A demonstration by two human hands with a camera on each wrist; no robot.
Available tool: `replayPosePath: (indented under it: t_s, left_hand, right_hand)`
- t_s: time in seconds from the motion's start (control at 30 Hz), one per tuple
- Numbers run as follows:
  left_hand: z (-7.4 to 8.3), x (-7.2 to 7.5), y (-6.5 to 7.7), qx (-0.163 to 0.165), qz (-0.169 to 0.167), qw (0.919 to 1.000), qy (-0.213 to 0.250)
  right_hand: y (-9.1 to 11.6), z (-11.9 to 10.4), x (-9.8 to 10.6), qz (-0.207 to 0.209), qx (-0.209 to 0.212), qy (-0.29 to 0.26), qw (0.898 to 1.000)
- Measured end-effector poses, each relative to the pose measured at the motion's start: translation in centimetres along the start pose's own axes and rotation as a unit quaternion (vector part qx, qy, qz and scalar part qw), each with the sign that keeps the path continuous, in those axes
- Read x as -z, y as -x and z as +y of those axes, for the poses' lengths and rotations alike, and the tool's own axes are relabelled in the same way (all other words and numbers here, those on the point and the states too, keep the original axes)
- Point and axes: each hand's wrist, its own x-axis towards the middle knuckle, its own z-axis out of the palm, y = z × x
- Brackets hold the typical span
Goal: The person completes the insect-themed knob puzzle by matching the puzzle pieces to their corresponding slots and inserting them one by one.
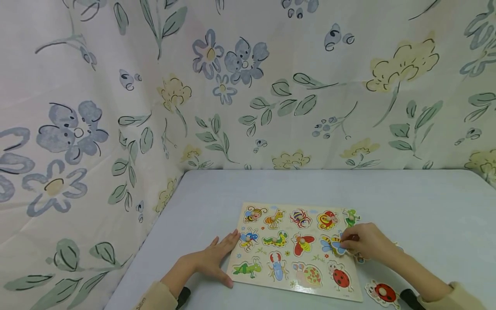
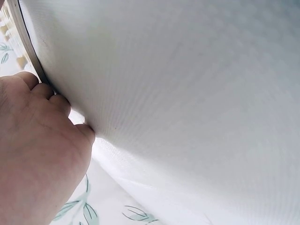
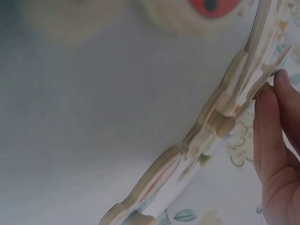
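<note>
Lying between hands (image 1: 214,261) (image 1: 368,242), insect puzzle board (image 1: 316,249)

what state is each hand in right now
Left hand: open, against the puzzle board's left edge.
Right hand: pinching a blue-winged insect piece.

Board (image 1: 308,287) glares; right wrist view dim, seemingly blurred.

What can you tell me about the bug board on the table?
The board is a thin, pale, wood-looking panel with a glossy sheen near its bottom edge. Colourful bugs sit in three rows among small printed flowers and grass; several have little knobs. It lies flat on the white table, slightly turned. The left hand touches its left edge. Over its right side, the right hand pinches a blue-winged piece; whether that piece touches the board is unclear.
</note>
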Motion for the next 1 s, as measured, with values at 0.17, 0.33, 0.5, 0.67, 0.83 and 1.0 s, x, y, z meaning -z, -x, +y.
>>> replayPosePath:
  t_s: [0.17,0.33,0.5,0.67,0.83,1.0]
  left_hand:
    - [0.0,0.0,0.1,0.001,-0.001,1.0000,0.001]
    - [0.0,0.0,0.1,0.000,0.000,1.0000,0.000]
    - [0.0,0.0,0.1,-0.001,0.001,1.0000,-0.002]
    - [0.0,0.0,0.1,0.003,-0.001,1.0000,0.001]
    - [0.0,-0.1,0.0,0.005,-0.001,1.0000,-0.002]
    - [-0.1,-0.1,0.0,0.006,0.001,1.0000,-0.005]
  right_hand:
    - [-0.3,-0.2,-0.3,0.003,0.036,0.014,0.999]
    - [-0.6,-0.6,-0.1,-0.007,0.052,0.018,0.998]
    - [-1.1,-1.3,0.2,-0.026,0.046,0.016,0.998]
    - [-1.7,-1.9,-0.2,-0.043,0.018,0.012,0.999]
    - [-2.0,-2.1,-0.8,-0.046,0.026,0.018,0.998]
    - [-2.3,-2.0,-1.2,-0.041,0.028,0.017,0.999]
